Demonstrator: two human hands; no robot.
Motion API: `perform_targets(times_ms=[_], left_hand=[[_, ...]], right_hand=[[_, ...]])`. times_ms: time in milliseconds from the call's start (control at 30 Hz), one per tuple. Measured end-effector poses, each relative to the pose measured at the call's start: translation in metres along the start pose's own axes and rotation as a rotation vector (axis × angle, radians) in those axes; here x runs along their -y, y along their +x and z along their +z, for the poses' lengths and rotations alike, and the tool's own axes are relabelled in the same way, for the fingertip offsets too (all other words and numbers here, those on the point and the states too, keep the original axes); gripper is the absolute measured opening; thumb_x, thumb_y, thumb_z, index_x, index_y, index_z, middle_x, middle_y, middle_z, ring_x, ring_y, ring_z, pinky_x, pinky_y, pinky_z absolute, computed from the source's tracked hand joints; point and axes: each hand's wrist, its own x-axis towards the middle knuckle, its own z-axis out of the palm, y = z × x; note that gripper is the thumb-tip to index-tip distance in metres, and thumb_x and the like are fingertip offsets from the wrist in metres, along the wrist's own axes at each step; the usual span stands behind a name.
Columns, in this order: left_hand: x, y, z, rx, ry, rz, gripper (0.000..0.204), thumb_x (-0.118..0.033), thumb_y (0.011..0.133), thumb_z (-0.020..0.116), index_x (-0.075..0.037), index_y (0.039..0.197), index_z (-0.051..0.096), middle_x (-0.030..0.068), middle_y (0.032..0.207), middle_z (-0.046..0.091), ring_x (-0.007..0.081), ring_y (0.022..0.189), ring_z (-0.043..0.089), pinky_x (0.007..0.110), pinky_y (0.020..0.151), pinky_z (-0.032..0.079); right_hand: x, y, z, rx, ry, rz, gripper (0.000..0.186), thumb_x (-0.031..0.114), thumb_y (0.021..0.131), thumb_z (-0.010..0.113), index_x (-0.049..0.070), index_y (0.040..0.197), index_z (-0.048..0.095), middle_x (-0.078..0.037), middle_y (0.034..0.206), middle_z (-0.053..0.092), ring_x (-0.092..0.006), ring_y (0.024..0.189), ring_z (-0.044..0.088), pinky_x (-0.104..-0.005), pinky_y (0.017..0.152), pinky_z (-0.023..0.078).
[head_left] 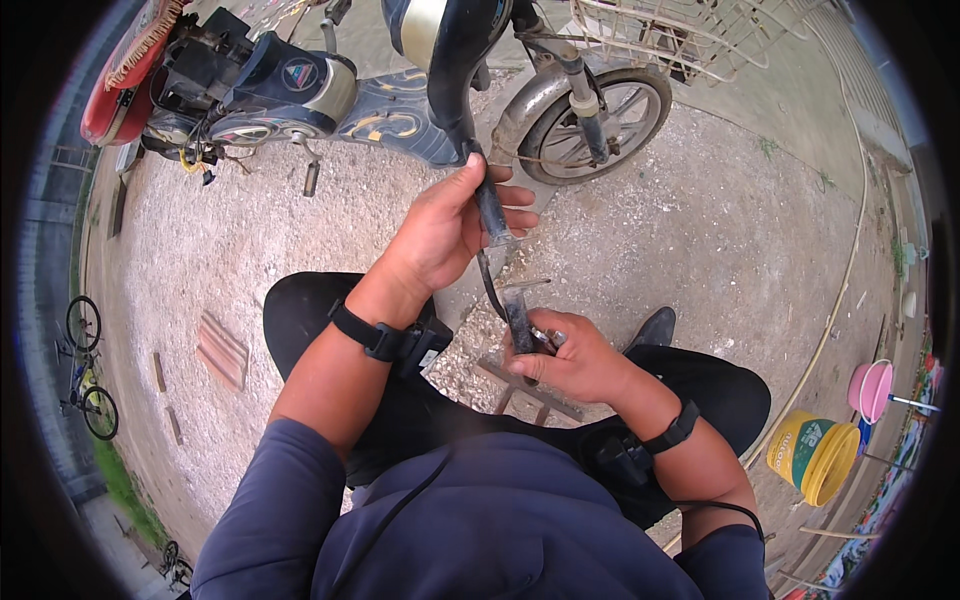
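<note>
My left hand (440, 220) holds a dark, worn tube (489, 212), thumb laid along its top and fingers spread behind it. Lower and to the right, my right hand (572, 357) is closed round a second dark, short tube-like piece (516, 312) with a pale flat metal end. Shiny metal (545, 340) shows between its fingers; its kind is unclear. A gap separates the two pieces, and a black cable (489, 280) runs between them. Just beyond my left hand stands a dark scooter (390, 110) with pedals, its front wheel (600, 125) to the right.
A wire basket (680, 30) sits above the front wheel. On gravelly ground at left lie reddish tiles (222, 350) and wood scraps (158, 372). A yellow bucket (815, 455) and pink bucket (872, 390) stand at right. A metal frame (530, 395) lies between my legs.
</note>
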Motion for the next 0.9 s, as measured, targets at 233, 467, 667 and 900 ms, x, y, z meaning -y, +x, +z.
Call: perform_targets(times_ms=[233,467,667,900], left_hand=[[0.005,0.002,0.000,-0.002,0.005,-0.048,0.046,-0.046,0.106,0.043,-0.004,0.123,0.055,0.0176,0.117,0.067,0.0326,0.107,0.068,0.042,0.089,0.054],[0.015,0.008,0.001,-0.106,0.138,-0.047,0.045,-0.041,0.105,0.050,0.000,0.124,0.052,0.0162,0.115,0.066,0.0295,0.104,0.068,0.038,0.085,0.054],[0.024,0.021,-0.010,-0.308,0.423,-0.065,0.053,-0.039,0.104,0.052,0.004,0.135,0.046,0.0177,0.120,0.064,0.0258,0.108,0.066,0.037,0.091,0.051],[0.031,0.029,-0.013,-0.339,0.427,-0.057,0.052,-0.039,0.102,0.056,0.004,0.130,0.050,0.0127,0.115,0.064,0.0211,0.102,0.064,0.035,0.087,0.049]], right_hand=[[0.003,0.009,-0.019,-0.046,0.265,0.125,0.032,0.021,0.089,0.077,0.002,0.112,0.065,-0.002,0.093,0.068,-0.0079,0.085,0.060,-0.0259,0.079,0.050],[0.008,0.010,-0.041,-0.118,0.225,0.161,0.034,0.022,0.091,0.074,0.002,0.117,0.064,-0.003,0.091,0.070,-0.0096,0.086,0.065,-0.0258,0.080,0.051],[0.014,0.002,-0.067,-0.294,0.098,0.079,0.037,0.028,0.094,0.069,0.002,0.120,0.063,-0.002,0.084,0.069,-0.0094,0.082,0.061,-0.0266,0.076,0.049],[0.002,-0.003,-0.080,-0.408,-0.045,-0.024,0.037,0.037,0.100,0.062,0.005,0.119,0.063,0.002,0.078,0.067,-0.0014,0.055,0.041,-0.0189,0.050,0.031]])
